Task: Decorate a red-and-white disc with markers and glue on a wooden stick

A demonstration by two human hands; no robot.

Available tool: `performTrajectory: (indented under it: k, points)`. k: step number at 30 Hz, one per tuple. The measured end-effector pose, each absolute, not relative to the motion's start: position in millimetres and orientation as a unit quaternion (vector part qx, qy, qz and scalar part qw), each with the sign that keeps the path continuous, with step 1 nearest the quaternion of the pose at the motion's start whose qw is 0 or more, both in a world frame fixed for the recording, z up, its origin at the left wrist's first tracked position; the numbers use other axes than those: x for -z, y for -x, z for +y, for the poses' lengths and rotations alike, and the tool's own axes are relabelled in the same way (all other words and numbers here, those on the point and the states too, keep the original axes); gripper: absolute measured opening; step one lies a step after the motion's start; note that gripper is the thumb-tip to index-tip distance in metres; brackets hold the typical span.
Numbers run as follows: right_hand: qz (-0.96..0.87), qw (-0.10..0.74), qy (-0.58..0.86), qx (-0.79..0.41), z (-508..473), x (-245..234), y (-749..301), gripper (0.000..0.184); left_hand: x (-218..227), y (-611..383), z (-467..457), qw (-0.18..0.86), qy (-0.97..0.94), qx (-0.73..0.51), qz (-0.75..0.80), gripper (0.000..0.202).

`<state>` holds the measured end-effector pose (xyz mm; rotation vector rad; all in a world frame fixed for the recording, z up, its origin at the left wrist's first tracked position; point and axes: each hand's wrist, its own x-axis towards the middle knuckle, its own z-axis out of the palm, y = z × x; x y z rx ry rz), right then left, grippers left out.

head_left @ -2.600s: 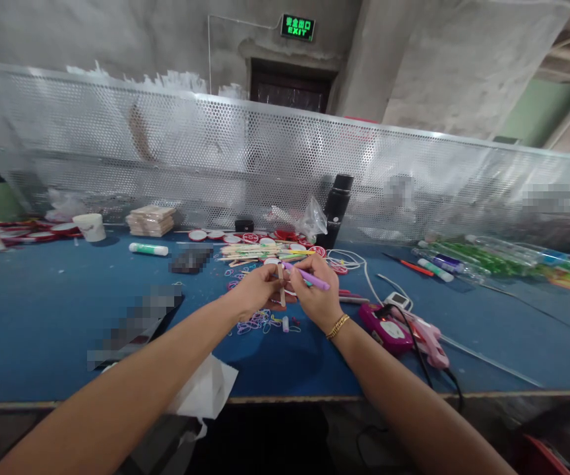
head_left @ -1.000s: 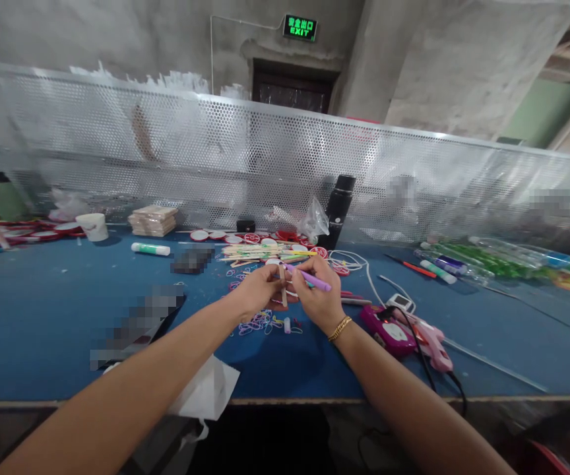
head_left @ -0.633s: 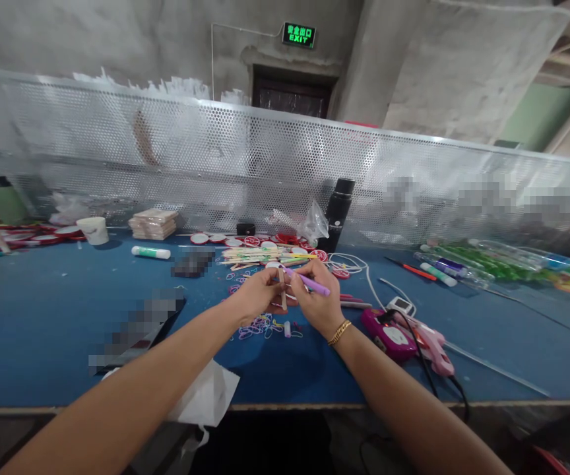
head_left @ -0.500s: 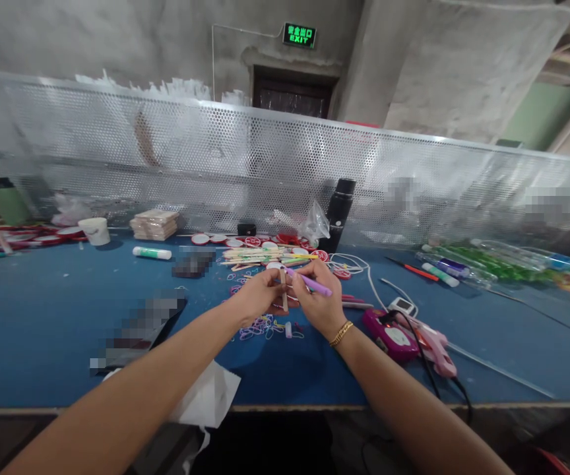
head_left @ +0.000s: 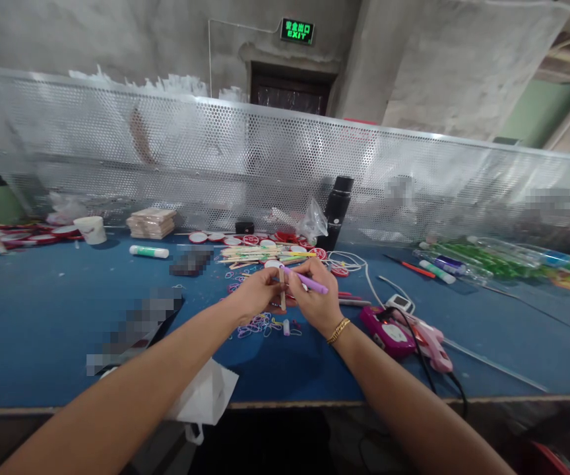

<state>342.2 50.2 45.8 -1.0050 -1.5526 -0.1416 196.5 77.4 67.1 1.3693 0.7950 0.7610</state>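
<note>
My left hand (head_left: 256, 294) pinches a flat wooden craft stick (head_left: 283, 300), held upright above the middle of the table. In my right hand (head_left: 318, 302) is a purple pen (head_left: 311, 283), gripped for writing, its tip end at the upper part of the stick. Fingers cover part of the stick, so any mark on it cannot be made out. Small coloured elastic bands (head_left: 254, 326) lie below the hands, beside a small lilac cap-like piece (head_left: 286, 327). Just beyond is a pile of wooden sticks (head_left: 248, 254), with round red-and-white discs (head_left: 251, 239) behind it.
Right of my hands lie a magenta box (head_left: 388, 332), a pink glue gun (head_left: 431, 343) and cables. A black bottle (head_left: 335, 214) stands at the back by the perforated metal screen (head_left: 206, 145). Leftward are a glue stick (head_left: 149, 252), paper cup (head_left: 91, 229) and stacked wooden pieces (head_left: 151, 223).
The whole view has shifted slightly. Both hands keep the same grips on the stick and the pen, with hardly any movement between them.
</note>
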Motion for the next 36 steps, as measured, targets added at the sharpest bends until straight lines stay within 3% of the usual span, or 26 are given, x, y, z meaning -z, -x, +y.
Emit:
performTrajectory:
  k: [32,36]
  points:
    - [-0.658,0.601,0.447,0.08,49.5,-44.7,-341.3,0.007,-68.7,-195.5,77.2,0.636,-0.598,-0.347,0.343,0.031]
    - [-0.659,0.603,0.444,0.071,49.4,-45.1,-341.3,0.008,-69.6,-196.1,76.6,0.636,-0.595,-0.35,0.346,0.025]
